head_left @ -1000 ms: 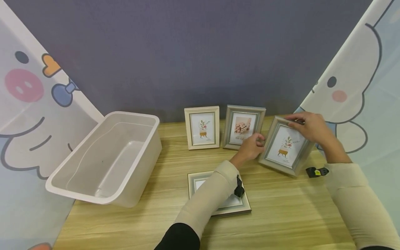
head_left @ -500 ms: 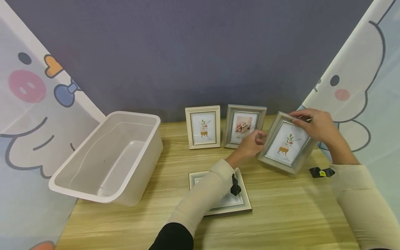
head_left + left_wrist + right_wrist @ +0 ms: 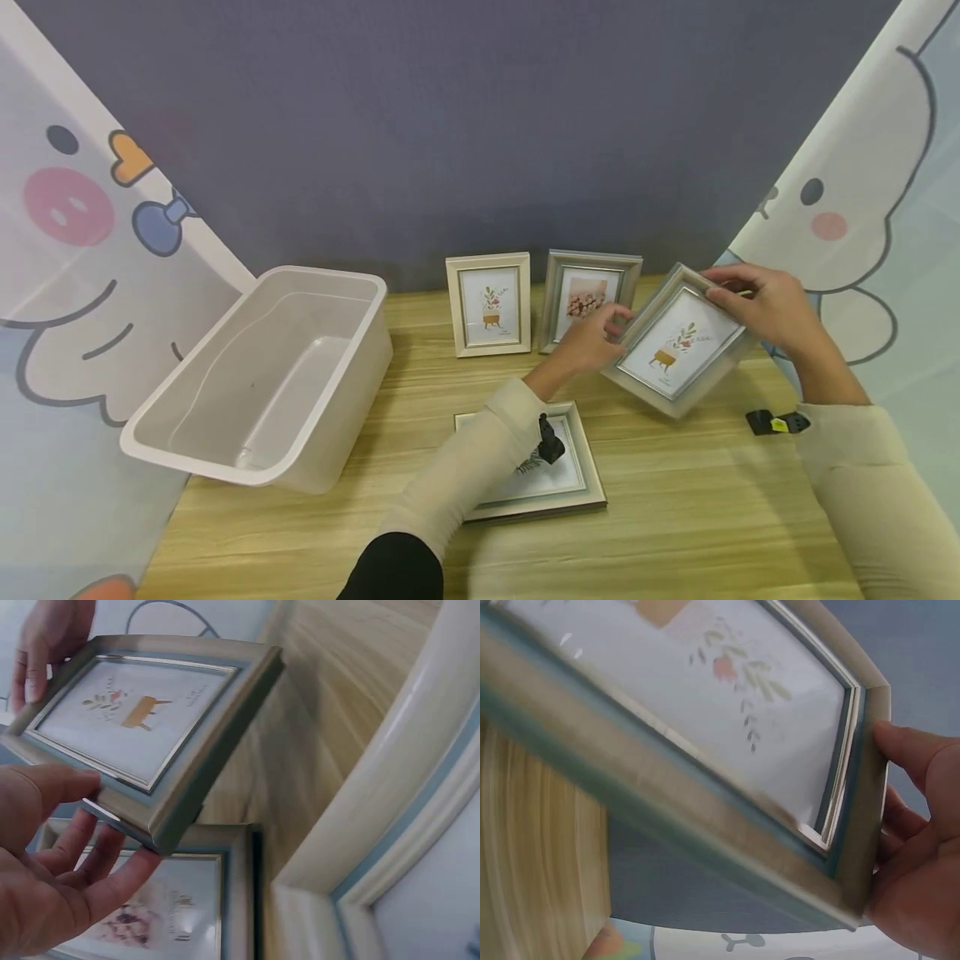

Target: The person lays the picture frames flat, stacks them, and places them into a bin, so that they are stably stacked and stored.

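In the head view, a silver-grey picture frame [image 3: 678, 343] with a potted-plant print tilts over the right side of the table. My right hand [image 3: 768, 302] pinches its upper right edge, thumb on the front and fingers behind, as the right wrist view shows. At its left edge my left hand [image 3: 592, 340] lies with thumb over the border and fingers beneath, clearest in the left wrist view. Behind that hand stands a grey picture frame [image 3: 553, 292] with a pink photo. Left of it a cream picture frame [image 3: 452, 308] stands upright.
A larger picture frame [image 3: 592, 475] lies flat under my left forearm, partly hidden. An open pale plastic bin [image 3: 341, 392] stands at the left of the wooden table [image 3: 675, 500]. A dark panel [image 3: 480, 125] rises behind, with cartoon-printed sheets on both sides.
The silver-grey frame has tilted further and shifted slightly left. My left hand has moved left along with its edge, uncovering more of the flat frame. The other upright frames stay put.
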The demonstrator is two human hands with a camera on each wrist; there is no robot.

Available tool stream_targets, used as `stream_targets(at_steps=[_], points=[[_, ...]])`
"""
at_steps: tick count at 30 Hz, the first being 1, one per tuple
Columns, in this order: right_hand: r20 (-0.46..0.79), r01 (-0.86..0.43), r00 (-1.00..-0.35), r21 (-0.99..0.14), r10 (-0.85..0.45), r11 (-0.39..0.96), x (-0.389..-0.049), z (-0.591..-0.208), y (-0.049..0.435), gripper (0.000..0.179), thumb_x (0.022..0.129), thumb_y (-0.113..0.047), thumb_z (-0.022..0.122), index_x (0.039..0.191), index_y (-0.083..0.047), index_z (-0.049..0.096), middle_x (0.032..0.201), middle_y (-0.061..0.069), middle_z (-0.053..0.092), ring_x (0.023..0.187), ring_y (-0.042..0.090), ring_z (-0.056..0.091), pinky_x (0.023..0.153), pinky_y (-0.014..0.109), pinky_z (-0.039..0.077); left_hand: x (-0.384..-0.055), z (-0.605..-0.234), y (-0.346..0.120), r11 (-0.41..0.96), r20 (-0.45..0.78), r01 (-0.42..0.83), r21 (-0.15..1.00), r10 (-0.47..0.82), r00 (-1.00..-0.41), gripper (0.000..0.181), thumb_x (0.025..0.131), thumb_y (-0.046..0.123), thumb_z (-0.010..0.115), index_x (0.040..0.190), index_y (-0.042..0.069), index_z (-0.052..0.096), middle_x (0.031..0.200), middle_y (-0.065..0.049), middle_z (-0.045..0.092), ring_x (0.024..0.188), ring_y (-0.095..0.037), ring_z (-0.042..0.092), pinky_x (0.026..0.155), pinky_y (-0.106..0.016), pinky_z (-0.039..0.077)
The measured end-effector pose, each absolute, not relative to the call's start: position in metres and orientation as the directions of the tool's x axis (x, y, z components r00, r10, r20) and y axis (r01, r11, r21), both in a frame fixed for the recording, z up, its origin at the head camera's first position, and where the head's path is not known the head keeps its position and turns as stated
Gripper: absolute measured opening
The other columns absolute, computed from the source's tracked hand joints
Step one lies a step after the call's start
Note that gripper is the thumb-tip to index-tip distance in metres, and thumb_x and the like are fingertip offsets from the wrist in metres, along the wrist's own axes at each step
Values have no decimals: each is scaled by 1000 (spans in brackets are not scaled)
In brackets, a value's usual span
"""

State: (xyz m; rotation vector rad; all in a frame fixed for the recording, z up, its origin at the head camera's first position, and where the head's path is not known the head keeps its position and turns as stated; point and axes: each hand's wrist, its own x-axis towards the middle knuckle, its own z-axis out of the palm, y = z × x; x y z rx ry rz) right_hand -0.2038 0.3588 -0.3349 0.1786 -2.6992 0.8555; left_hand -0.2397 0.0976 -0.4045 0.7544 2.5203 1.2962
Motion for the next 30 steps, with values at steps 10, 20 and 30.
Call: stream_targets(at_steps=[10, 20, 30], points=[[324, -202, -946, -579, -6, 790, -203, -334, 360, 31, 98, -25, 70, 123, -7, 72, 87, -34, 57, 70, -9, 55, 55, 14, 48, -238, -390, 90, 490, 50, 383, 783, 564, -824, 54, 91, 12, 75, 141, 24, 56, 127, -4, 70, 116, -15, 66, 82, -23, 54], [304, -197, -952, -659, 17, 726, -196, -330, 365, 33, 97, -21, 71, 123, -1, 68, 84, -35, 59, 70, -6, 59, 56, 15, 49, -228, -380, 89, 479, 85, 424, 768, 581, -810, 55, 90, 13, 77, 140, 22, 58, 120, -2, 73, 104, -13, 69, 74, -15, 52], [359, -329, -929, -693, -89, 641, -195, -343, 358, 30, 92, -3, 72, 121, 2, 66, 93, -28, 64, 80, -8, 62, 63, 9, 50, -226, -364, 62, 547, 93, 503, 669, 610, -787, 51, 92, 17, 74, 140, 25, 59, 116, 1, 74, 96, -12, 68, 69, -17, 47]])
